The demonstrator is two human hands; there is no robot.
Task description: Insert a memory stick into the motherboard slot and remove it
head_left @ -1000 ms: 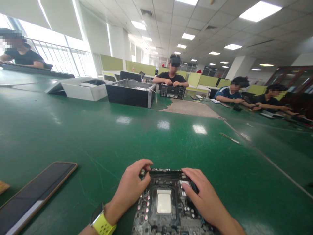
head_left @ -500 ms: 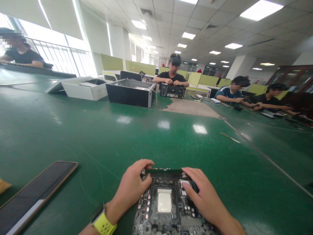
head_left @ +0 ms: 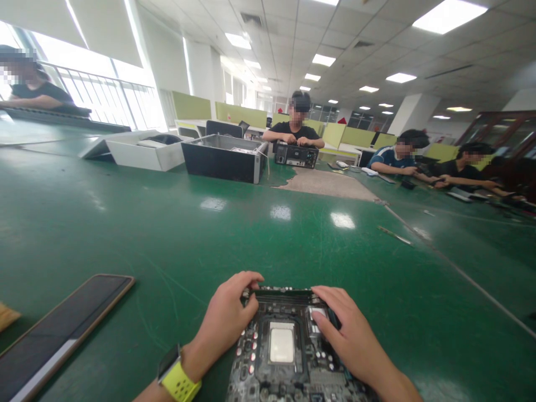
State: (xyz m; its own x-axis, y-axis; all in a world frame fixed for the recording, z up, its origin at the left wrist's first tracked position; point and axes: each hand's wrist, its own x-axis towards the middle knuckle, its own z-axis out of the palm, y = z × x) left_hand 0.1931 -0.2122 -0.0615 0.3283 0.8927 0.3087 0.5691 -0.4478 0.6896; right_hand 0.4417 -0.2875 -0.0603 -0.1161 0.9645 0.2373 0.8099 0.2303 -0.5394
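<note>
A motherboard (head_left: pixel 293 379) lies flat on the green table at the bottom middle, with a pale square processor (head_left: pixel 282 344) in its socket. Along its far edge a RAM stick (head_left: pixel 282 291) stands in the far row of memory slots (head_left: pixel 281 300). My left hand (head_left: pixel 232 307) is curled around the left end of the stick, thumb on the near side and fingers behind. At the right end my right hand (head_left: pixel 341 321) touches the stick with its fingertips, its thumb lying over a silver heatsink (head_left: pixel 317 321). A yellow-strapped watch is on my left wrist.
A phone (head_left: pixel 62 335) lies at the left, near a brown scrap (head_left: pixel 7 317). Farther off stand a white case cover (head_left: pixel 142 153) and an open computer case (head_left: pixel 221 162). A person (head_left: pixel 295 128) across works at another case (head_left: pixel 295 155); others sit left and right.
Both hands stay almost in place at the ends of the RAM stick. The stick's top edge has shifted very slightly, and its green face looks darker.
</note>
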